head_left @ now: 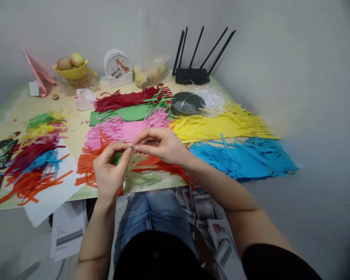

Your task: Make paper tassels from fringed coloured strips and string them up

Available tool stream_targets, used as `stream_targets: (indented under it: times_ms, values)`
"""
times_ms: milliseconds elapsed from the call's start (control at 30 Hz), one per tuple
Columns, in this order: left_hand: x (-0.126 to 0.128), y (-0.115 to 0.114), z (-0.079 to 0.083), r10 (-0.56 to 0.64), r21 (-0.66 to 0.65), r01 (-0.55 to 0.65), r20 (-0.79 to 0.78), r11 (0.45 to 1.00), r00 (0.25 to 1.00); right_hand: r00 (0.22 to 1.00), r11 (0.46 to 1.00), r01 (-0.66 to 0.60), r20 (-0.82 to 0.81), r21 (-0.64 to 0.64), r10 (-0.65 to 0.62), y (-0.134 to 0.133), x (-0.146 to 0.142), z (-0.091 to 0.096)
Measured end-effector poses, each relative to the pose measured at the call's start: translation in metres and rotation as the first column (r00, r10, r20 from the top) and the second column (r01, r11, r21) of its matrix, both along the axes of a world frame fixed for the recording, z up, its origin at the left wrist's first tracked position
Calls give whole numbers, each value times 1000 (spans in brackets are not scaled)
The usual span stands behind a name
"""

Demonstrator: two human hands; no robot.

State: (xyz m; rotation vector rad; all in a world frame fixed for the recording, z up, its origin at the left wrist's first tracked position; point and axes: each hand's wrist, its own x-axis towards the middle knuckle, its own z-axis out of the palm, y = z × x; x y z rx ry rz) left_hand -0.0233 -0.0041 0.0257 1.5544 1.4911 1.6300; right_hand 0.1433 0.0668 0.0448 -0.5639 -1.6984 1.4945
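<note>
My left hand (pixel 110 165) pinches green fringed paper (pixel 117 158), part of which shows inside the palm. Pale green strips (pixel 141 177) hang below the fingers, seemingly from the same piece. Thumb and fingertips of my right hand (pixel 159 144) close on its thin end, touching the left fingertips. Orange fringed paper (pixel 163 165) lies on the table just under both hands. Beyond them is a pink fringed sheet (pixel 134 130), with green (pixel 128 112) and dark red (pixel 125 99) ones behind. To the right lie yellow (pixel 221 126) and blue (pixel 245 157) fringed sheets.
Multicoloured tassels (pixel 37 155) lie at left, partly on white paper (pixel 62 186), near a phone (pixel 2 154). At the back stand a yellow fruit bowl (pixel 72 73), a giraffe-printed holder (pixel 118 69) and a black router (pixel 192 76). A dark round container (pixel 186 103) sits beside clear string (pixel 211 97).
</note>
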Motion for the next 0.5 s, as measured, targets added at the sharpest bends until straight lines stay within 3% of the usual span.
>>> stream_targets:
  times_ms: [100,200,300,400,500]
  values:
    - [1,-4,2,28,24,-27,-54,999,998,999,998,52,11,41,-53,-7,-2,-1]
    - [-1,-8,7,66,113,-42,-213,993,975,995,992,94,17,79,-95,-10,-3,-4]
    - [-6,-9,12,41,143,9,-343,990,938,995,989,92,33,112,-96,-9,-4,-7]
    - [-10,-10,13,-54,87,87,-328,992,943,998,994,43,47,103,-48,-9,-4,-8]
    - [-9,-12,10,-46,72,71,-301,995,952,996,987,47,73,156,-59,-11,-3,-7]
